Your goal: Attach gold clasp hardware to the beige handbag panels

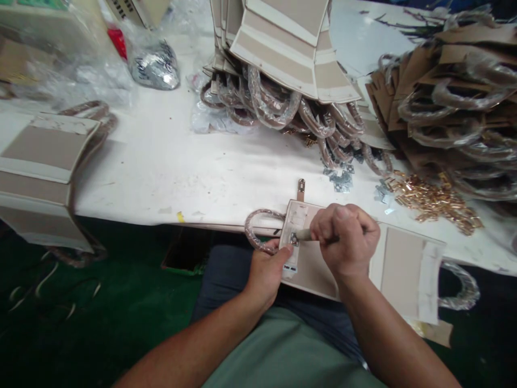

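Note:
A flat beige bag panel point(315, 269) lies across the table edge and my lap, with plastic-wrapped handles at both ends. My left hand point(266, 269) pinches its left end, thumb on top beside a small metal plate point(294, 238), other fingers mostly hidden below. In a fist, my right hand point(347, 237) grips a hand tool point(305, 235) with a pale, tapered shaft; its exact kind is hidden. The tool's tip meets or nearly meets the plate. The left wrapped handle point(252, 229) is next to my left hand. A small tab with a metal fitting point(301, 186) sticks out from the panel's far edge.
Beige bag panels point(278, 48) with wrapped handles are stacked at the back. Brown ones point(456, 102) are piled at right. Loose gold-coloured fittings point(436, 199) and thin metal plates point(341, 178) lie on the white table point(161, 161). Another panel point(44, 156) hangs over the left edge.

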A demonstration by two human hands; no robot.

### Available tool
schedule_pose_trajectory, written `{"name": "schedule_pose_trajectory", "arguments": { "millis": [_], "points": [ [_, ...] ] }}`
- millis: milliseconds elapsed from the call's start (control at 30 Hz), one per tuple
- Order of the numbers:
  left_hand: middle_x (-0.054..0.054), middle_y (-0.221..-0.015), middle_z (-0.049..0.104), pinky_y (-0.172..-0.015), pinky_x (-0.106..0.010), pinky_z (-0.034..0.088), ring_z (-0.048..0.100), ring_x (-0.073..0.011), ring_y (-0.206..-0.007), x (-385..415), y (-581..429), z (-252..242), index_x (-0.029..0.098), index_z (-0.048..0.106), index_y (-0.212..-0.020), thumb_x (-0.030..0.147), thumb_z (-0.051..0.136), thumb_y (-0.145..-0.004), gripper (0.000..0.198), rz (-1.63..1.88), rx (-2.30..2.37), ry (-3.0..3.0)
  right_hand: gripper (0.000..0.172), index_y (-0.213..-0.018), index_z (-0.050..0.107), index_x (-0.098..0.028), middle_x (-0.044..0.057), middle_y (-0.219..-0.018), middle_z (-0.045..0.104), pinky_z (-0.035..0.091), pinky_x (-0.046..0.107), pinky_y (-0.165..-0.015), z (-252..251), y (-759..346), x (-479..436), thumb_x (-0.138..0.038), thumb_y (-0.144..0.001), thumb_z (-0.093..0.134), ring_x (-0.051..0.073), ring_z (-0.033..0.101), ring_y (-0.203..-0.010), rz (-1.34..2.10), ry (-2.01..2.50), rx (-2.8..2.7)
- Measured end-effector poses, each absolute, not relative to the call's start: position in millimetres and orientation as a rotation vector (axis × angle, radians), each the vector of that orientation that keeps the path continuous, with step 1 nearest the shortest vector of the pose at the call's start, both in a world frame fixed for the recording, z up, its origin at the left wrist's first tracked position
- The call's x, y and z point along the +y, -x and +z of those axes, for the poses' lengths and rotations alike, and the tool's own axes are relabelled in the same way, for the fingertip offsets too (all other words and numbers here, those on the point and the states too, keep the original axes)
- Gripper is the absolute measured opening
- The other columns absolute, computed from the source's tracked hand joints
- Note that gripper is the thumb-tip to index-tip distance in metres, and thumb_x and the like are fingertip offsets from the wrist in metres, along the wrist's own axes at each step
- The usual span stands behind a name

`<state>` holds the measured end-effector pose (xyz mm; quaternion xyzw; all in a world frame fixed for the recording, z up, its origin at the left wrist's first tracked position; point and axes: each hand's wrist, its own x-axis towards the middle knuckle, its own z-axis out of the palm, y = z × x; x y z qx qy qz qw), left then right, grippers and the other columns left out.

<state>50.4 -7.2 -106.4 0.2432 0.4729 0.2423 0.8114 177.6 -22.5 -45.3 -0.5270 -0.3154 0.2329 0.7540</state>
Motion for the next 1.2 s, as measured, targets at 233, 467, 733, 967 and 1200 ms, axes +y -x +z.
{"name": "schedule_pose_trajectory", "arguments": {
  "millis": [233,467,733,967,1200],
  "points": [
    [-0.004,-0.074,0.074,-0.064,-0.025,0.051,0.064,-0.0152,-0.065,-7,-48,-108,0.013,0.078,-0.081,0.035,0.087,-0.071,0.026,0.593,0.967,-0.634,0.047,-0.056,0.05,-0.02,-0.005,-0.053,0.045,0.031,0.026,-0.051,-29,-167,1,-0.032,-0.098,0.067,0.009,0.041,-0.05,0.576,1.468,-1.238],
    [-0.002,-0.068,0.072,-0.061,-0.025,0.047,0.06,-0.014,-0.06,-8,-47,-110,0.014,0.076,-0.073,0.032,0.085,-0.065,0.022,0.62,0.945,-0.593,0.051,-0.053,0.046,-0.021,-0.007,-0.05,0.039,0.027,0.026,-0.05,-9,-162,31,-0.04,-0.097,0.065,0.009,0.036,-0.049,0.786,1.522,-1.225],
    [-0.004,-0.072,0.072,-0.063,-0.025,0.046,0.061,-0.0147,-0.063,-10,-46,-113,0.012,0.075,-0.075,0.033,0.087,-0.067,0.025,0.649,0.898,-0.586,0.049,-0.053,0.043,-0.02,-0.006,-0.052,0.038,0.026,0.026,-0.051,-24,-163,17,-0.031,-0.097,0.062,0.009,0.035,-0.051,0.742,1.489,-1.412],
    [-0.006,-0.074,0.075,-0.061,-0.026,0.049,0.065,-0.0157,-0.062,-11,-45,-114,0.011,0.078,-0.083,0.034,0.085,-0.066,0.029,0.564,0.927,-0.558,0.047,-0.057,0.046,-0.022,-0.006,-0.05,0.044,0.036,0.026,-0.044,-19,-175,-12,-0.024,-0.098,0.067,0.011,0.041,-0.042,0.558,1.072,-1.055],
    [-0.007,-0.074,0.075,-0.059,-0.026,0.05,0.066,-0.0165,-0.061,-12,-47,-114,0.011,0.079,-0.082,0.037,0.087,-0.064,0.032,0.574,0.958,-0.572,0.049,-0.057,0.046,-0.022,-0.004,-0.053,0.049,0.039,0.027,-0.048,-36,-168,-25,-0.028,-0.102,0.066,0.012,0.046,-0.047,0.489,1.183,-1.095]
  ]
}}
